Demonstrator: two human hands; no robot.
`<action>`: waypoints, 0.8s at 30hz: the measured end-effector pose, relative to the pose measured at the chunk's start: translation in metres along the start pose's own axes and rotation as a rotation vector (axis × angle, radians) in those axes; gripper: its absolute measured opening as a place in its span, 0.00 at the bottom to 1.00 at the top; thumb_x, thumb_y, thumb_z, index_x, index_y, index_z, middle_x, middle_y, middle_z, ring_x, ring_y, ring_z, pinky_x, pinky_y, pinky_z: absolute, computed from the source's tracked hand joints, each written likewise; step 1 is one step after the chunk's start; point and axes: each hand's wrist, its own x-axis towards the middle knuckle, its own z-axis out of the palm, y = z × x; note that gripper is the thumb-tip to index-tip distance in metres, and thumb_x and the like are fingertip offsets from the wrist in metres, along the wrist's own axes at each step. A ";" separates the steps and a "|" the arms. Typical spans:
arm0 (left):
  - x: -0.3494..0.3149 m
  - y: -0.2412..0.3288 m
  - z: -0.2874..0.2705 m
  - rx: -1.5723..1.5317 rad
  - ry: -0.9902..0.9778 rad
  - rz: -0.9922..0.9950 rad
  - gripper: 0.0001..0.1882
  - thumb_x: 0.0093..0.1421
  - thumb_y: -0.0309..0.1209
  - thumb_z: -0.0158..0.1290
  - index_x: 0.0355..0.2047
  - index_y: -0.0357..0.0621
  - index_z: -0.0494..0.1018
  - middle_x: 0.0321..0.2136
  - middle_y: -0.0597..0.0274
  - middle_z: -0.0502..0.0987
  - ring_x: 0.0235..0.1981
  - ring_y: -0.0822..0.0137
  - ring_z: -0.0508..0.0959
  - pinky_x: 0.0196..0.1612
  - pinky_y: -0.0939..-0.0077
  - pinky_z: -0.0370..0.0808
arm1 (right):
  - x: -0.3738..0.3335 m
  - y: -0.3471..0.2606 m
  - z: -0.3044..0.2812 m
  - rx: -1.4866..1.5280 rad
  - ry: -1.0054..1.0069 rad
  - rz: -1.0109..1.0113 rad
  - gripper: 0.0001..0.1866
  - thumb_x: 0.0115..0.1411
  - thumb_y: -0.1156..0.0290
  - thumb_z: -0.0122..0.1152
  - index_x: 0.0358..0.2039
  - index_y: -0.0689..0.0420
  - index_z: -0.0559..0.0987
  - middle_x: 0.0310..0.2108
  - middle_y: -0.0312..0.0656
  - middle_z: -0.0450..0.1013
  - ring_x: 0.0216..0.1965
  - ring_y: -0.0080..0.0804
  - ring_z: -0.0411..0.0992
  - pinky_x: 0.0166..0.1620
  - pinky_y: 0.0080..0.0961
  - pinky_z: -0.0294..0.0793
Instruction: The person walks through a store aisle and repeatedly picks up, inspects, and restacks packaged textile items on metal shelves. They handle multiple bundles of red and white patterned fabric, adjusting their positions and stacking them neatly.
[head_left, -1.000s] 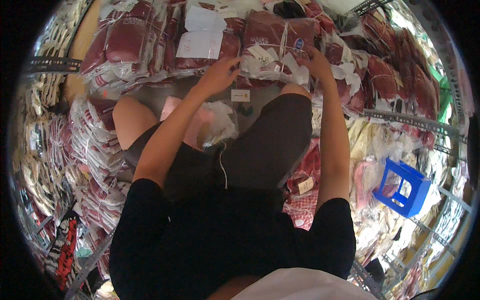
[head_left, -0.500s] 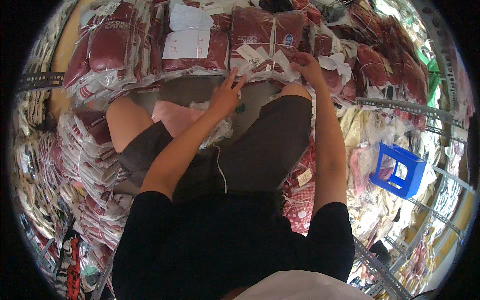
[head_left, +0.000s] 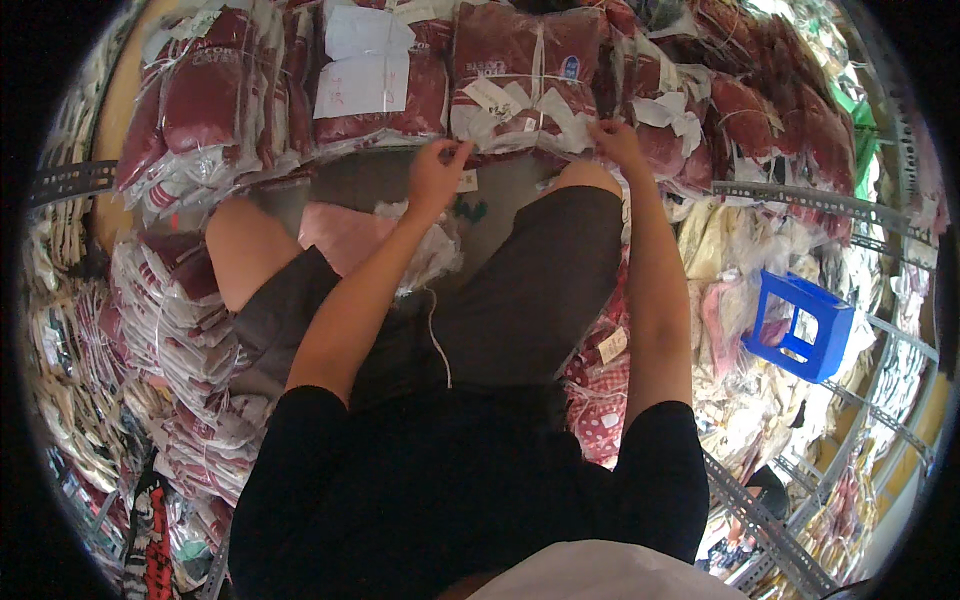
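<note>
two bare hands meet the near edge of a maroon bundle [head_left: 500, 55] in clear plastic.

the left hand [head_left: 437, 178] is at the bundle's near left corner, thumb and forefinger tips close together; the right hand [head_left: 620, 147] is at its near right corner, fingers bent inward. i cannot tell whether either one has plastic caught in its fingers. the bundle, tied with pale string [head_left: 539, 50], lies flat just beyond and between the two hands. beyond the left hand, to its left, another maroon pack carries white paper sheets [head_left: 362, 85]; a small white card [head_left: 468, 181] sits just beside its fingers, and a pink package [head_left: 340, 235] lies nearer the body. right of the right hand runs a perforated metal beam [head_left: 790, 196], with a blue plastic frame [head_left: 800, 330] farther off, nearer the body.
</note>
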 end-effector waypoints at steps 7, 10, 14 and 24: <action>0.010 -0.009 0.013 -0.702 0.008 -0.486 0.20 0.55 0.43 0.62 0.38 0.39 0.75 0.36 0.60 0.79 0.35 0.72 0.80 0.36 0.77 0.75 | 0.006 -0.007 0.000 -0.043 -0.063 0.101 0.24 0.55 0.52 0.65 0.40 0.62 0.79 0.28 0.38 0.74 0.25 0.23 0.71 0.25 0.23 0.70; 0.012 -0.023 0.019 -0.782 -0.088 -0.547 0.19 0.57 0.42 0.61 0.41 0.41 0.74 0.37 0.63 0.79 0.37 0.72 0.79 0.38 0.75 0.74 | 0.008 0.002 -0.004 -0.096 -0.023 0.087 0.25 0.55 0.51 0.65 0.40 0.62 0.79 0.29 0.38 0.74 0.28 0.24 0.71 0.28 0.23 0.70; 0.022 -0.054 0.010 -0.792 -0.220 -0.540 0.15 0.58 0.38 0.60 0.43 0.46 0.74 0.37 0.67 0.79 0.41 0.72 0.78 0.42 0.74 0.72 | 0.001 -0.015 0.007 -0.045 -0.095 0.063 0.25 0.55 0.51 0.65 0.40 0.63 0.79 0.29 0.37 0.74 0.30 0.23 0.70 0.31 0.22 0.69; 0.025 -0.058 0.020 -0.747 -0.224 -0.541 0.15 0.57 0.37 0.61 0.41 0.47 0.74 0.37 0.66 0.80 0.41 0.72 0.79 0.43 0.73 0.70 | -0.001 -0.004 0.004 0.039 -0.049 0.077 0.24 0.54 0.52 0.66 0.37 0.63 0.79 0.27 0.36 0.72 0.26 0.22 0.68 0.29 0.22 0.67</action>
